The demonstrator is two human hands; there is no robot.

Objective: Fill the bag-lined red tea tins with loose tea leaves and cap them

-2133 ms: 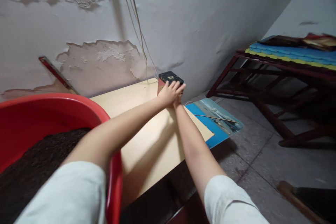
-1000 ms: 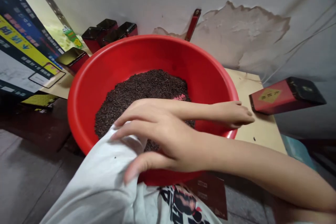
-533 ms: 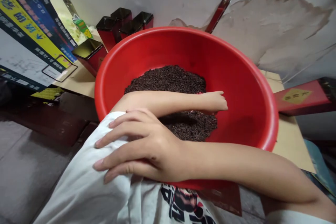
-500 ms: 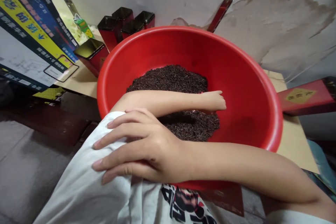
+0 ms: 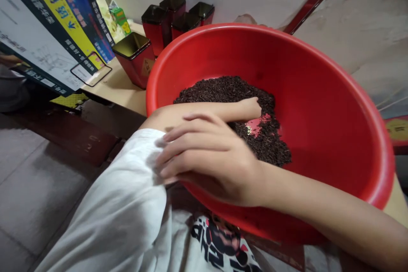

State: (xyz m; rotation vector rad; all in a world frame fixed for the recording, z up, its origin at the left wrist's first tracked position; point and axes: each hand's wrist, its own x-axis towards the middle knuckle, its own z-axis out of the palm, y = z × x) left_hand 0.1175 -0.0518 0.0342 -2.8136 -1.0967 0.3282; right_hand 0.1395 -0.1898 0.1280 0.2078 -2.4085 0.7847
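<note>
A big red plastic basin [image 5: 334, 106] holds a heap of dark loose tea leaves [image 5: 223, 89]. My left arm reaches across into it, and my left hand [image 5: 251, 109] is dug into the leaves with its fingers hidden. A small pink-red patch [image 5: 257, 125] shows among the leaves just beside that hand. My right hand [image 5: 207, 153] lies across my left arm at the edge of the white sleeve [image 5: 127, 195], near the basin's front rim. Its fingers are stretched out together, flat on the sleeve and forearm.
Several red tins with black tops [image 5: 174, 15] stand at the back left, and one open tin [image 5: 135, 59] is nearer. Printed boards [image 5: 47, 21] lean at the left. Another red tin [image 5: 397, 129] lies at the right edge. The tan tabletop [image 5: 124, 89] carries the basin.
Both hands left the tin at the table's right end. My left hand went into the basin and pushed deeper into the leaves. My right hand came onto the left sleeve and slid along it.
</note>
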